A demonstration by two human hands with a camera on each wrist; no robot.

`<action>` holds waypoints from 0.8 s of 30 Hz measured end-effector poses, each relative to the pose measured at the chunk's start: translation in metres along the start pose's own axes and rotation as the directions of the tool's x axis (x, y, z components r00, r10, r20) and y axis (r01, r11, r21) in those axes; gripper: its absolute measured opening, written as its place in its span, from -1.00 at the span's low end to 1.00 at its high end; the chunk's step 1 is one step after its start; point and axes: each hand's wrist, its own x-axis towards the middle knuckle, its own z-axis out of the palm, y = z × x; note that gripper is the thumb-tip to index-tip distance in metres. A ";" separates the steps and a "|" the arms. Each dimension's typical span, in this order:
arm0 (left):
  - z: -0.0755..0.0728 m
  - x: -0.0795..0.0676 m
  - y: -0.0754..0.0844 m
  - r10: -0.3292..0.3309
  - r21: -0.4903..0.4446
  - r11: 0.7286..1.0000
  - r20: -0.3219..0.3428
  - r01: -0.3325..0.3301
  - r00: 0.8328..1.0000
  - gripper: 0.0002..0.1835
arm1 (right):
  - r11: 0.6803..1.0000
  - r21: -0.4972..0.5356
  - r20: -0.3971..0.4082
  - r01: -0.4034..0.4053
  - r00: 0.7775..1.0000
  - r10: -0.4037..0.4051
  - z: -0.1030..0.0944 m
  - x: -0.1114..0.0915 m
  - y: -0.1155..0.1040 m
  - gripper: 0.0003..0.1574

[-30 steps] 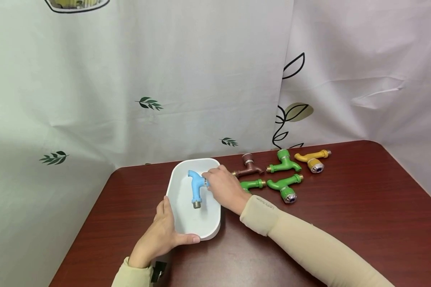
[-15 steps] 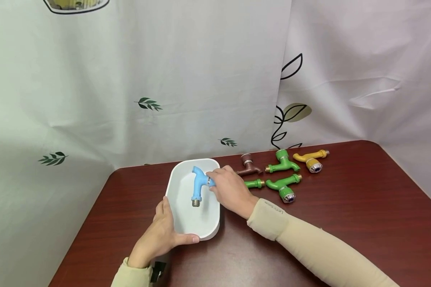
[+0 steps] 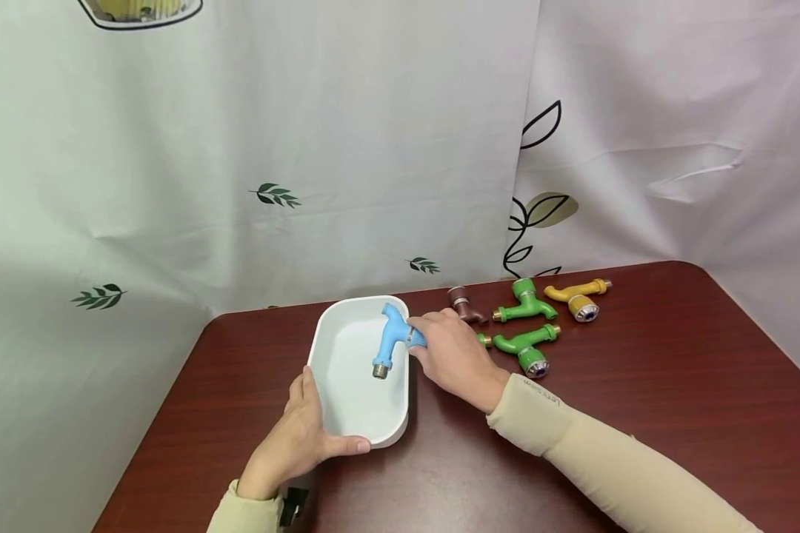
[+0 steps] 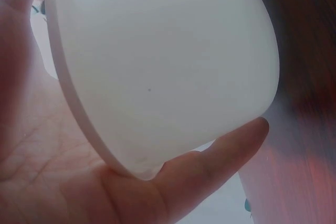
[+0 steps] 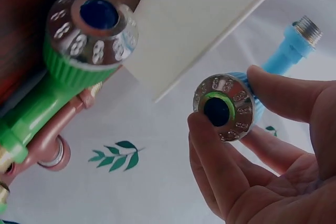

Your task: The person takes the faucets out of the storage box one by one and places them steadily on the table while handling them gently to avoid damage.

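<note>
My right hand (image 3: 455, 359) pinches a light blue tap (image 3: 390, 337) by its knob. The tap hangs over the right side of a white plastic tray (image 3: 356, 407), its threaded metal end toward me. In the right wrist view, thumb and fingertips lie around the tap's chrome-capped knob (image 5: 223, 107). My left hand (image 3: 292, 437) grips the tray's near left corner, fingers along the left side and thumb along the near end. The left wrist view shows the thumb (image 4: 226, 163) against the tray's outer wall (image 4: 173, 66).
Right of the tray lie a brown tap (image 3: 465, 305), two green taps (image 3: 527, 302) and a yellow tap (image 3: 578, 298). Another green tap (image 3: 484, 340) is mostly hidden behind my right hand. A pale patterned curtain (image 3: 347, 185) hangs behind the dark red table (image 3: 640, 385).
My right hand has drawn the blue tap rightward across the tray, from near its middle to its right rim. The left hand and tray have stayed put.
</note>
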 end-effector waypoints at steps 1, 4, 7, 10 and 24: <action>0.000 0.000 0.000 0.002 0.002 1.000 -0.001 -0.002 1.000 0.68 | 1.000 -0.003 -0.004 -0.003 1.000 0.003 -0.002 -0.001 0.001 -0.57; 0.001 0.000 0.000 0.006 0.007 1.000 -0.004 -0.006 1.000 0.68 | 1.000 -0.016 -0.014 -0.014 1.000 0.014 -0.007 -0.004 0.004 -0.57; 0.001 0.000 0.000 0.006 0.008 1.000 -0.006 -0.006 1.000 0.68 | 1.000 -0.018 -0.023 -0.018 1.000 0.017 -0.011 -0.008 0.008 -0.57; 0.001 0.000 0.000 0.002 0.005 1.000 -0.004 -0.002 1.000 0.69 | 1.000 -0.019 -0.033 -0.023 0.999 0.023 -0.015 -0.012 0.011 -0.57; 0.001 0.000 0.000 -0.001 0.006 1.000 0.000 0.001 1.000 0.69 | 0.991 -0.049 0.011 -0.128 0.992 0.128 -0.033 -0.023 0.026 -0.49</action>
